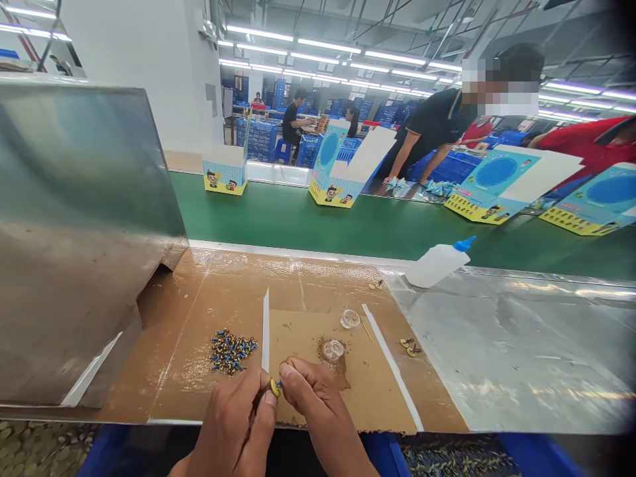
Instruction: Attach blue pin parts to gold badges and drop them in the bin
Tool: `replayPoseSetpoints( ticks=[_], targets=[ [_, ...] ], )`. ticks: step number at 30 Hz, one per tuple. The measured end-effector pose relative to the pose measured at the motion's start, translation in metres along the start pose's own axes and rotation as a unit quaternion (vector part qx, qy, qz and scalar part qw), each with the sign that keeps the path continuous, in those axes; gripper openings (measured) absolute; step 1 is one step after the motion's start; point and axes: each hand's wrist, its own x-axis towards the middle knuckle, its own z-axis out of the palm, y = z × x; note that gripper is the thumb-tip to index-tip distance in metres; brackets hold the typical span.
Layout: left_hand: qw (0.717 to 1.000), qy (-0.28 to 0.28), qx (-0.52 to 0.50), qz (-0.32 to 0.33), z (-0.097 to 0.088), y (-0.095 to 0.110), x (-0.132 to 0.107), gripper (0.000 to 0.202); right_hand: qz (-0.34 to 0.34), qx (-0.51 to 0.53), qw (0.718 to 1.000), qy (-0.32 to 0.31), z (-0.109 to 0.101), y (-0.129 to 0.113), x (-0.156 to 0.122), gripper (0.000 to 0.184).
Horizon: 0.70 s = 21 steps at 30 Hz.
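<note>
Both my hands are at the near edge of a cardboard sheet [318,285] taped to the bench. My left hand [236,424] pinches a small yellow round part [275,387] between thumb and fingers. My right hand [313,404] is closed in a pinch against the same part, touching a tiny blue piece at its side. A pile of several small blue and yellow parts [230,351] lies just left of my hands. Two small clear cups [332,349] [350,318] stand just beyond my right hand.
A white squeeze bottle with a blue cap [437,264] lies on the metal bench. A few finished yellow parts [409,346] lie to the right. A metal housing [74,232] stands left. Printed boxes [224,170] ride the green conveyor [348,225], where other people work.
</note>
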Motion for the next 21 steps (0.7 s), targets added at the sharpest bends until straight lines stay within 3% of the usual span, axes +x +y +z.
replayPoseSetpoints(
  ticks=[10,15,21],
  targets=[
    [0.999,0.027,0.015,0.009,0.0045,0.0017,0.0018,0.024,-0.008,-0.039,0.999,0.023,0.0034,-0.0033,-0.0004,0.044],
    [0.999,0.036,-0.011,-0.038,0.0067,-0.0015,-0.0029,0.025,-0.009,-0.040,0.999,0.027,0.0013,-0.0022,-0.0010,0.046],
    [0.985,-0.012,-0.136,-0.106,0.0018,-0.0056,-0.0030,0.032,-0.013,-0.060,0.997,0.042,0.0009,-0.0024,-0.0036,0.048]
  ],
)
